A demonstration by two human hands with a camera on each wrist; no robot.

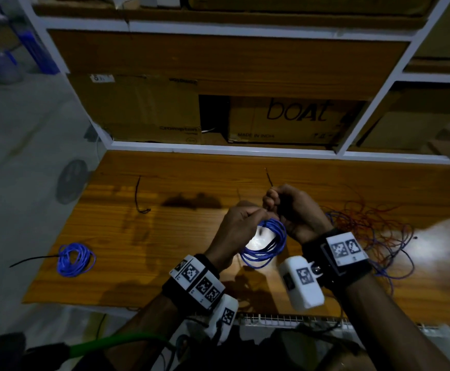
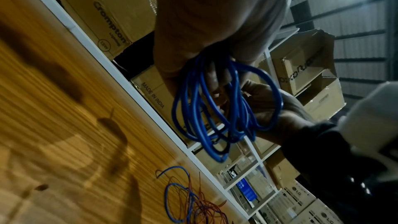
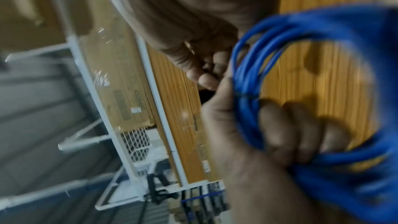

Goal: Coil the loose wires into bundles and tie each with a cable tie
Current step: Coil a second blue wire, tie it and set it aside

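Above the wooden table [image 1: 181, 236] both hands hold a coil of blue wire [image 1: 268, 250]. My left hand [image 1: 249, 215] grips the coil's top, its fingers curled through the loops [image 3: 288, 125]. My right hand [image 1: 274, 202] pinches a thin black cable tie; its tail [image 1: 268, 178] sticks up past the knuckles. In the right wrist view the tie's band [image 3: 245, 95] wraps the coil [image 3: 323, 28] next to my right fingertips [image 3: 204, 77]. In the left wrist view the coil [image 2: 215, 108] hangs from my left hand [image 2: 206, 60].
A tied blue bundle [image 1: 75, 259] with a black tail lies at the table's left. A loose black cable tie [image 1: 138, 196] lies mid-left. Tangled red and blue wires [image 1: 373, 231] spread at the right. Cardboard boxes [image 1: 285, 121] fill the white shelves behind.
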